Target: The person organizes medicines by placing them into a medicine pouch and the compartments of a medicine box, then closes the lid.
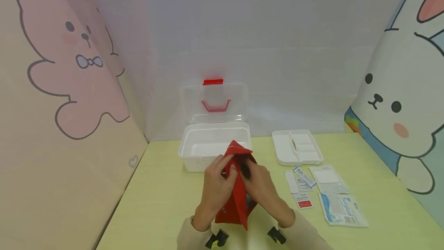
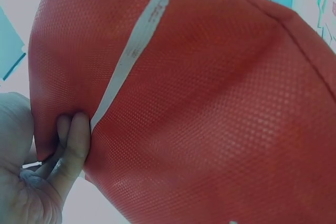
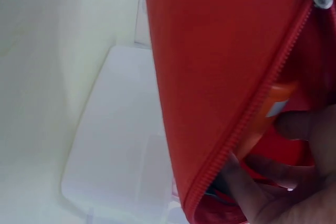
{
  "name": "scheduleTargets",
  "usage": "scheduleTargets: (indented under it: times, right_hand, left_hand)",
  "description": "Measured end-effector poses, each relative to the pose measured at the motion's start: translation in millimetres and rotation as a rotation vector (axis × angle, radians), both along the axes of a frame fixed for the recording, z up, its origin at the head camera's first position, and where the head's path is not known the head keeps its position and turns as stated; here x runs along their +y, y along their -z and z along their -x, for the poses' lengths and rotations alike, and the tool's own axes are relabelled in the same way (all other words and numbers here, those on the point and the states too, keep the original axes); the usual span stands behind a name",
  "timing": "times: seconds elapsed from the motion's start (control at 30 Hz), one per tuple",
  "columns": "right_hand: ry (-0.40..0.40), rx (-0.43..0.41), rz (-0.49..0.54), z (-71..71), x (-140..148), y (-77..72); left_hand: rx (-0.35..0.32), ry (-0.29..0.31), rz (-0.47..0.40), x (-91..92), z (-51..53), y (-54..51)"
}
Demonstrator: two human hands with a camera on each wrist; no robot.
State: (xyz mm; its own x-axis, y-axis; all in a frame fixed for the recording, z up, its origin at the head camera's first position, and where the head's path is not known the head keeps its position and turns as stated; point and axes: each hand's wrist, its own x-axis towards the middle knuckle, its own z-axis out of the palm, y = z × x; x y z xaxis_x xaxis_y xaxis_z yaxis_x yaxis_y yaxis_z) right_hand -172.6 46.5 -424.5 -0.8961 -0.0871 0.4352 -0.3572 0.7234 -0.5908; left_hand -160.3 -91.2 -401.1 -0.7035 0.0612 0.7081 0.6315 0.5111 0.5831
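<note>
A red zip pouch point(image 1: 230, 207) is held up over the table, its zip undone. My left hand point(image 1: 216, 184) pinches the pouch near its upper edge; the left wrist view shows those fingers point(image 2: 76, 145) against the red fabric beside a white stripe. My right hand point(image 1: 260, 182) reaches into the opening. Inside, in the right wrist view, its fingers point(image 3: 296, 124) lie around an orange item point(image 3: 260, 121) with a pale label, whose kind I cannot tell. Whether they grip it is unclear. A dark thing below it is mostly hidden.
Behind the pouch stands a clear-lidded white box point(image 1: 194, 142), lid raised. To the right sits a white divided tray point(image 1: 282, 147). Nearer lie small packets point(image 1: 303, 200), a clear packet with a white pad point(image 1: 327, 176), and a pack marked Surgical point(image 1: 341, 209).
</note>
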Motion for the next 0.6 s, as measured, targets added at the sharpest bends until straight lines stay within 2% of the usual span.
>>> scheduleTargets:
  times: [0.17, 0.37, 0.6]
  right_hand:
    - [-0.017, -0.029, -0.047, -8.8, 2.9, -10.7]
    - [-0.064, 0.049, -0.062, -15.6, 12.2, -23.4]
    - [-0.132, 0.045, 0.005, -17.9, 29.5, -37.8]
  left_hand:
    - [-0.034, 0.003, -0.038, -1.8, 0.1, -0.7]
    - [-0.049, 0.02, -0.053, -2.8, 0.5, -1.0]
    - [-0.044, 0.046, -0.064, -7.5, 2.4, -2.5]
